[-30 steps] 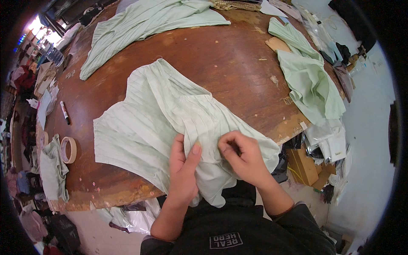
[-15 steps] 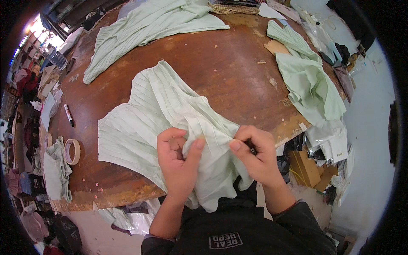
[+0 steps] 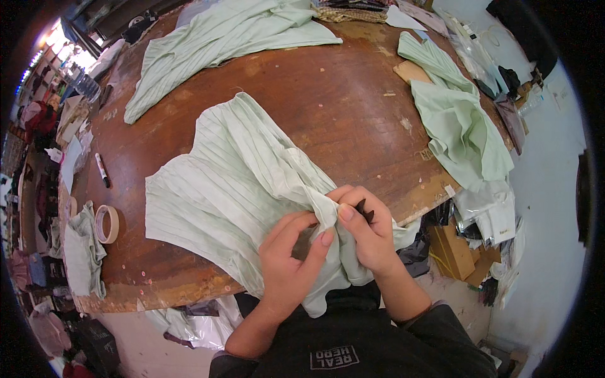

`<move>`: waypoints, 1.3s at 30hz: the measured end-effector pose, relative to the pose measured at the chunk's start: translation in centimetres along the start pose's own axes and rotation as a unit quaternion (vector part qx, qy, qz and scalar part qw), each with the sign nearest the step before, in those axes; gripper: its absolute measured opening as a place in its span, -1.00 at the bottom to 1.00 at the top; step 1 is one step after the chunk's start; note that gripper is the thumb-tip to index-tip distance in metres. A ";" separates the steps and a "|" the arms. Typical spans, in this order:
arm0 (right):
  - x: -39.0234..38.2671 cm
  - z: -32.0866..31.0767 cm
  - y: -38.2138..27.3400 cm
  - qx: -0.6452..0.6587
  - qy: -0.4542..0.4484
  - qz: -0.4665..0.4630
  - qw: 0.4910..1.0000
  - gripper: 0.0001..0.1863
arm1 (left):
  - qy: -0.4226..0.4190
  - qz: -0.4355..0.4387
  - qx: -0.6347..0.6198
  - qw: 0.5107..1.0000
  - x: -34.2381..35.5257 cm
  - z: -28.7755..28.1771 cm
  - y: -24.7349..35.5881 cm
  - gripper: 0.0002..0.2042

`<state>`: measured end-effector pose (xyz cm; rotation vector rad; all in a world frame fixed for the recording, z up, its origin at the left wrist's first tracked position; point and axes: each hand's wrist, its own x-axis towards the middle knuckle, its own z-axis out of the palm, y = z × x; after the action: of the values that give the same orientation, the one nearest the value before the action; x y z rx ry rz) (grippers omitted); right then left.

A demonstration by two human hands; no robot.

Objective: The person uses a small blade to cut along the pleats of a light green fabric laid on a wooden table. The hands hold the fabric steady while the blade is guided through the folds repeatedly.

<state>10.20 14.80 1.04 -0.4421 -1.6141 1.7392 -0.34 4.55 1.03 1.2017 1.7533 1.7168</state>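
A pale green pleated garment (image 3: 214,170) lies partly on the brown table and hangs over its front edge towards me. My left hand (image 3: 291,255) pinches a fold of its cloth between thumb and fingers. Close beside it on the right, my right hand (image 3: 362,230) grips the same garment's edge between thumb and forefinger. A small black tool (image 3: 364,211), its kind unclear, pokes out of my right fist; most of it is hidden by the fingers.
More pale green cloth lies at the table's far side (image 3: 233,38) and right edge (image 3: 463,120). At the left are a marker (image 3: 102,170), a tape roll (image 3: 107,224) and a folded cloth (image 3: 87,252). A cardboard box (image 3: 450,252) stands below the table's right edge.
My left hand has moved right and slightly down, closer to my right hand. The garment's edge is now bunched between them, and more of the black tool shows.
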 end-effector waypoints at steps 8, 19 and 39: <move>0.0 0.2 0.5 -0.076 0.011 -0.062 0.995 -0.89 | 0.043 -0.031 0.004 0.999 -0.7 0.1 -0.2 -0.90; -1.2 0.5 -1.7 -0.274 0.083 -0.042 0.957 -0.73 | 0.070 -0.087 -0.117 0.987 -1.2 0.4 -2.2 -0.89; -1.0 0.8 -3.7 -0.417 -0.024 -0.106 0.902 -0.79 | 0.068 0.019 -0.051 0.996 -1.4 0.2 -2.6 -0.86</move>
<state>11.35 13.43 4.55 -0.5839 -2.3072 0.8290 -0.14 3.88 -1.86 1.1047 1.7049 1.9278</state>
